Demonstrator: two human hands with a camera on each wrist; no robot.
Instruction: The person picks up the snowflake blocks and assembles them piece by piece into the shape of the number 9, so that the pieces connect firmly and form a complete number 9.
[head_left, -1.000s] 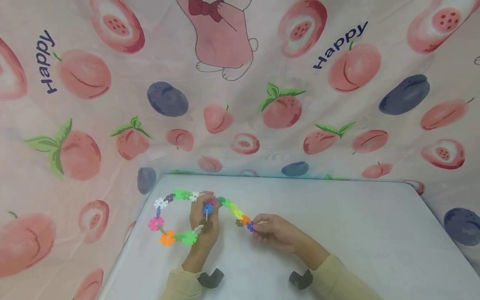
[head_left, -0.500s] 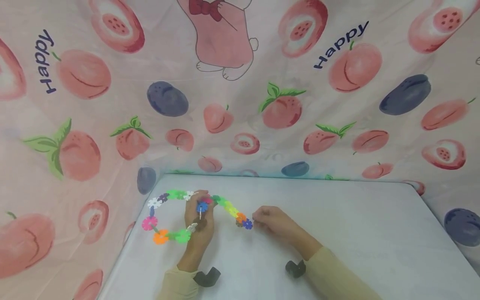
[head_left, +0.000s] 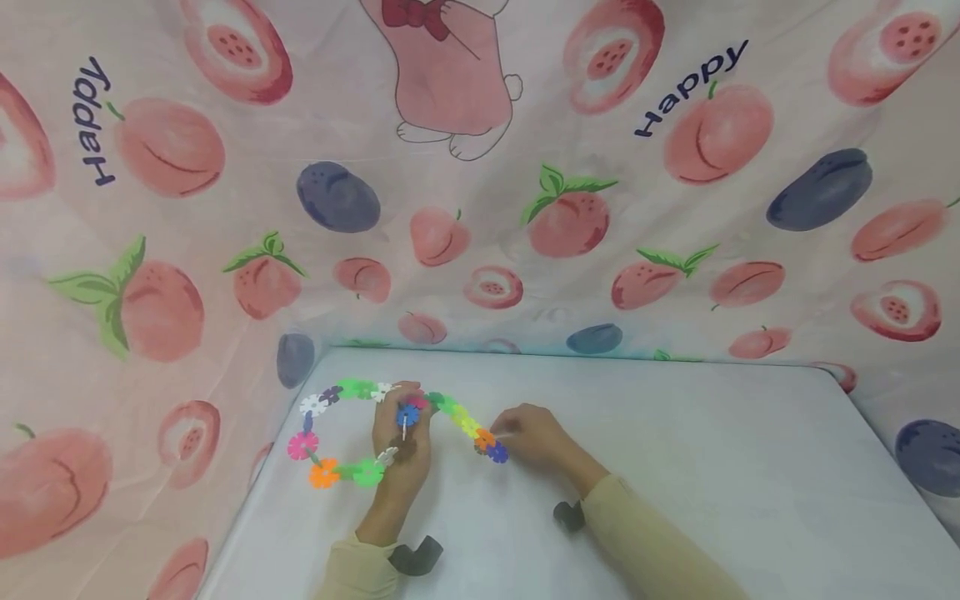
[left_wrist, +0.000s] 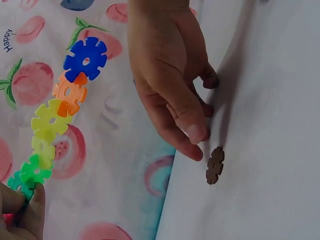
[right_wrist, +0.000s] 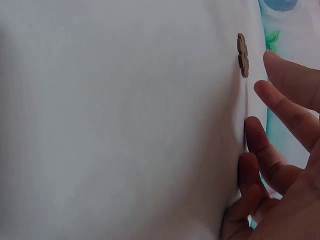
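Note:
My left hand (head_left: 390,433) holds up a long chain of interlocking flower-shaped plastic discs (head_left: 302,445). Its thumb and finger (left_wrist: 34,212) pinch the chain near teal and green discs in the left wrist view. From there one stretch runs to an orange disc (left_wrist: 69,93) and a blue end disc (left_wrist: 86,59); the rest loops round to the left. Low over the table, my right hand (head_left: 536,433) has its fingers loosely bent, nothing between them. A loose brown flower disc (left_wrist: 215,165) lies just beyond its fingertips, also seen as the brown disc (right_wrist: 243,55) in the right wrist view.
A white table (head_left: 712,467) spreads under both hands. Fruit-printed cloth (head_left: 480,208) rises behind it and along the left side. Dark wrist mounts (head_left: 417,556) show beside both sleeves.
My right hand has let go of the chain's blue end disc and shifted in behind that end, down by the brown disc. The left hand with the chain has moved slightly left.

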